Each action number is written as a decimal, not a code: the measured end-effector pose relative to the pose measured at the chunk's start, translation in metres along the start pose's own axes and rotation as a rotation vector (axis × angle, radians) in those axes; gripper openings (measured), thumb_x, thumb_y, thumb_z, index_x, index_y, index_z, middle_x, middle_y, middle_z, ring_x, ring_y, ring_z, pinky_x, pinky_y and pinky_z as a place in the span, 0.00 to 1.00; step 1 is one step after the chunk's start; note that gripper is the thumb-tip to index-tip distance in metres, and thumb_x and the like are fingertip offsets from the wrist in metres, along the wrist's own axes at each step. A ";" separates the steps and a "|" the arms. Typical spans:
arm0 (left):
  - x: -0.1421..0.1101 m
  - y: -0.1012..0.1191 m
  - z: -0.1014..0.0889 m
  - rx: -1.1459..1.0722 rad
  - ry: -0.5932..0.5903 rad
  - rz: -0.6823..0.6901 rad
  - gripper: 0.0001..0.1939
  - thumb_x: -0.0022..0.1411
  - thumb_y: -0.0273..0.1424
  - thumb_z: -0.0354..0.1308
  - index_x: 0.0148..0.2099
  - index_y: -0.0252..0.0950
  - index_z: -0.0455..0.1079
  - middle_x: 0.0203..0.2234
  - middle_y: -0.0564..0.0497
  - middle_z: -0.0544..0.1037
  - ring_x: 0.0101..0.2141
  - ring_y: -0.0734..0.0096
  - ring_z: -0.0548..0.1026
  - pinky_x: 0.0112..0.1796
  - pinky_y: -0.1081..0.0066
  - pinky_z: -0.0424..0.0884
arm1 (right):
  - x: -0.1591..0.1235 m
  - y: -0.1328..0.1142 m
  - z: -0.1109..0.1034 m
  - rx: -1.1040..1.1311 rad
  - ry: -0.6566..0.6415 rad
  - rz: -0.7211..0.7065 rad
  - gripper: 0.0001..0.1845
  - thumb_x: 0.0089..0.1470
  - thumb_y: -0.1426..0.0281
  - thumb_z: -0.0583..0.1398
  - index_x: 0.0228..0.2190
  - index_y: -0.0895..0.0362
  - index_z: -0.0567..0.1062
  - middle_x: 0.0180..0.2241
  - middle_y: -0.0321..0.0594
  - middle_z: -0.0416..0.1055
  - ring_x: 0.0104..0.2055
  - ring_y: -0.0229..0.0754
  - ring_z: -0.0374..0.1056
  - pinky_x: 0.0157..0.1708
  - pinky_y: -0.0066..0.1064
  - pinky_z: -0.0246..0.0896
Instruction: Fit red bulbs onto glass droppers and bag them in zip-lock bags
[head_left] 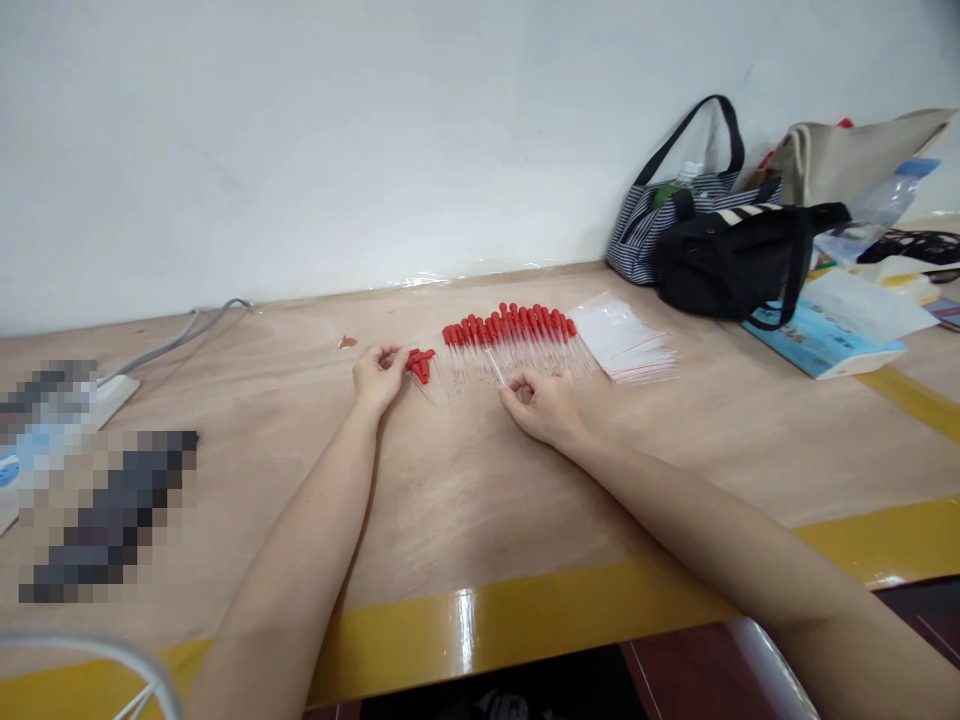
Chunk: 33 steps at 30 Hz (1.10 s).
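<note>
A row of droppers with red rubber bulbs and thin clear tubes lies on the wooden table. My right hand is just in front of the row, thumb and forefinger pinched on the lower end of a clear glass dropper tube; whether a bulb sits on its far end is hard to make out. Left of the row is a small pile of loose red rubber bulbs. At the pile's left edge my left hand has its fingers closed at a red bulb, partly hidden by them. A few bare clear tubes lie between the pile and the row.
Clear zip bags are stacked right of the droppers. Farther right are a black bag, a striped bag and a blue book. A grey cable and a blurred dark object lie left. Yellow tape lines the front edge.
</note>
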<state>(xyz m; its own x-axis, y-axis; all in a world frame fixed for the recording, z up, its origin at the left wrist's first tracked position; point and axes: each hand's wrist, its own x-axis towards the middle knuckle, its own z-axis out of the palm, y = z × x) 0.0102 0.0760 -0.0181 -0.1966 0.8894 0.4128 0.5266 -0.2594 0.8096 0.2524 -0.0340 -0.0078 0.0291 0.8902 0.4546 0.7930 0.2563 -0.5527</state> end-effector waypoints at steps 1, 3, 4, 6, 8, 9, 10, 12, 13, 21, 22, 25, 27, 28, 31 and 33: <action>-0.005 0.003 -0.002 0.033 -0.022 0.031 0.12 0.49 0.38 0.59 0.32 0.35 0.68 0.31 0.49 0.72 0.32 0.70 0.72 0.37 0.68 0.68 | 0.000 0.000 0.000 -0.002 -0.003 -0.001 0.11 0.49 0.62 0.55 0.22 0.56 0.70 0.15 0.29 0.64 0.19 0.32 0.59 0.38 0.35 0.46; -0.014 0.010 -0.004 0.120 -0.044 0.108 0.16 0.43 0.40 0.63 0.31 0.36 0.67 0.33 0.49 0.70 0.36 0.68 0.71 0.40 0.66 0.67 | 0.000 0.000 0.000 -0.008 -0.007 -0.009 0.12 0.49 0.62 0.55 0.22 0.56 0.70 0.15 0.29 0.64 0.20 0.33 0.59 0.38 0.35 0.46; -0.017 0.013 -0.005 0.161 -0.061 0.139 0.18 0.40 0.41 0.65 0.30 0.36 0.67 0.34 0.49 0.69 0.38 0.67 0.70 0.41 0.65 0.66 | 0.000 0.001 0.000 -0.011 -0.007 -0.014 0.12 0.50 0.62 0.54 0.22 0.56 0.70 0.15 0.29 0.64 0.20 0.33 0.59 0.38 0.35 0.46; -0.021 0.019 -0.006 0.212 -0.109 0.162 0.19 0.36 0.42 0.67 0.28 0.36 0.66 0.35 0.50 0.68 0.40 0.65 0.69 0.43 0.64 0.66 | 0.000 0.001 0.000 -0.013 -0.005 -0.018 0.12 0.50 0.62 0.54 0.23 0.56 0.70 0.15 0.29 0.64 0.20 0.33 0.59 0.38 0.34 0.46; -0.022 0.023 -0.007 0.223 -0.148 0.143 0.18 0.36 0.41 0.67 0.26 0.36 0.67 0.36 0.49 0.68 0.40 0.64 0.69 0.44 0.64 0.65 | 0.000 0.001 0.001 -0.012 -0.004 -0.018 0.12 0.50 0.62 0.54 0.23 0.56 0.70 0.15 0.29 0.64 0.20 0.33 0.59 0.38 0.34 0.46; -0.022 0.025 -0.007 0.221 -0.156 0.130 0.17 0.37 0.41 0.67 0.26 0.36 0.67 0.37 0.49 0.68 0.40 0.64 0.70 0.44 0.64 0.65 | 0.000 0.001 0.001 -0.010 -0.004 -0.018 0.12 0.50 0.62 0.54 0.22 0.56 0.70 0.16 0.29 0.64 0.20 0.33 0.59 0.38 0.34 0.46; -0.022 0.026 -0.007 0.217 -0.159 0.120 0.15 0.38 0.40 0.66 0.25 0.36 0.68 0.38 0.49 0.68 0.40 0.64 0.70 0.44 0.64 0.65 | 0.000 0.001 0.001 -0.008 -0.006 -0.019 0.12 0.50 0.62 0.54 0.22 0.56 0.70 0.16 0.30 0.64 0.20 0.33 0.59 0.39 0.34 0.46; -0.022 0.027 -0.006 0.207 -0.146 0.112 0.13 0.41 0.39 0.65 0.25 0.35 0.69 0.38 0.48 0.68 0.40 0.65 0.70 0.44 0.64 0.66 | 0.000 0.001 0.000 -0.004 -0.012 -0.018 0.12 0.49 0.62 0.55 0.23 0.56 0.70 0.16 0.29 0.65 0.20 0.33 0.59 0.39 0.34 0.45; -0.022 0.028 -0.006 0.207 -0.136 0.112 0.12 0.42 0.38 0.64 0.25 0.35 0.69 0.37 0.48 0.69 0.39 0.65 0.70 0.43 0.65 0.66 | 0.000 0.001 0.000 -0.002 -0.015 -0.018 0.11 0.49 0.62 0.55 0.23 0.56 0.70 0.16 0.29 0.64 0.20 0.33 0.59 0.39 0.34 0.45; -0.025 0.029 -0.006 0.204 -0.058 0.328 0.09 0.50 0.36 0.59 0.25 0.36 0.68 0.27 0.51 0.70 0.33 0.69 0.70 0.38 0.67 0.66 | -0.001 -0.002 -0.001 0.009 -0.007 -0.031 0.11 0.50 0.62 0.55 0.22 0.56 0.69 0.15 0.29 0.63 0.20 0.33 0.59 0.40 0.36 0.47; -0.026 0.029 -0.005 0.187 -0.045 0.336 0.08 0.52 0.35 0.58 0.26 0.36 0.68 0.27 0.51 0.71 0.32 0.69 0.70 0.38 0.68 0.66 | 0.000 -0.002 -0.002 0.012 -0.003 -0.029 0.11 0.50 0.62 0.55 0.22 0.56 0.69 0.15 0.29 0.63 0.20 0.33 0.59 0.40 0.36 0.47; -0.029 0.029 -0.003 0.090 0.007 0.304 0.07 0.55 0.34 0.54 0.32 0.35 0.66 0.28 0.51 0.71 0.32 0.71 0.70 0.36 0.70 0.67 | 0.001 -0.001 -0.001 0.078 -0.003 -0.019 0.10 0.50 0.64 0.54 0.23 0.56 0.67 0.17 0.31 0.65 0.20 0.34 0.60 0.36 0.34 0.52; -0.033 0.028 -0.003 -0.014 0.042 0.259 0.08 0.56 0.34 0.54 0.36 0.35 0.64 0.29 0.51 0.71 0.31 0.73 0.71 0.35 0.71 0.68 | 0.002 0.002 0.000 0.177 -0.006 -0.005 0.10 0.51 0.64 0.53 0.25 0.56 0.66 0.20 0.35 0.67 0.22 0.35 0.61 0.30 0.31 0.55; -0.036 0.027 -0.003 -0.068 0.049 0.239 0.08 0.56 0.34 0.54 0.36 0.35 0.63 0.30 0.51 0.71 0.31 0.73 0.72 0.35 0.71 0.68 | 0.002 0.003 0.002 0.230 -0.006 -0.001 0.10 0.52 0.63 0.53 0.26 0.56 0.65 0.22 0.36 0.67 0.23 0.36 0.62 0.28 0.30 0.56; -0.048 0.025 -0.009 -0.193 0.011 0.202 0.09 0.54 0.33 0.56 0.36 0.35 0.62 0.30 0.51 0.72 0.32 0.73 0.72 0.36 0.71 0.69 | 0.003 0.008 0.006 0.356 -0.023 -0.026 0.09 0.53 0.64 0.52 0.29 0.56 0.65 0.27 0.40 0.69 0.28 0.38 0.65 0.27 0.29 0.59; -0.057 0.026 -0.016 -0.226 -0.049 0.200 0.09 0.53 0.32 0.57 0.36 0.35 0.63 0.31 0.50 0.72 0.33 0.72 0.73 0.38 0.70 0.70 | 0.002 0.009 0.009 0.387 -0.053 -0.068 0.09 0.53 0.65 0.52 0.33 0.57 0.67 0.30 0.41 0.70 0.31 0.38 0.66 0.28 0.29 0.60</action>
<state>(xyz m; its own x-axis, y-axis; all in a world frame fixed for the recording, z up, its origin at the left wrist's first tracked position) 0.0220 0.0122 -0.0142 -0.0645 0.8279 0.5572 0.3523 -0.5036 0.7889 0.2538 -0.0265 -0.0181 -0.0555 0.8819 0.4681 0.5035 0.4296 -0.7496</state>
